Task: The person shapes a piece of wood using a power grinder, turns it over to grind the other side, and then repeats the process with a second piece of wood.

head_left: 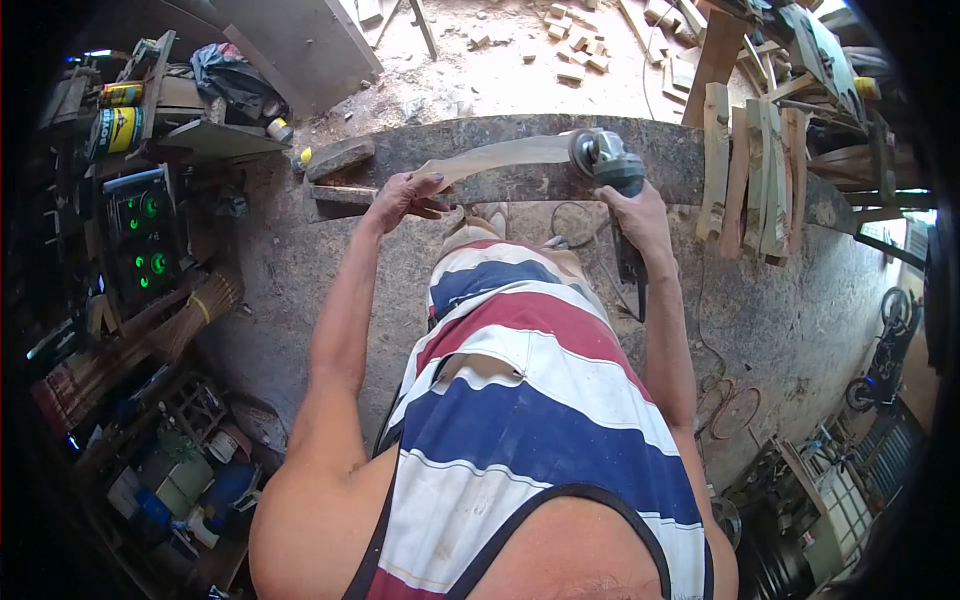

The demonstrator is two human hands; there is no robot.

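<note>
The left hand (405, 196) is pinching the curved wooden piece (505, 155) near the bench's (672, 160) near edge, apparently steadying it, while the piece is slanting toward the far edge. The right hand (642, 215) is wrapping around the grinder (620, 172), seemingly controlling its angle where its disc is overlapping the other end.
</note>
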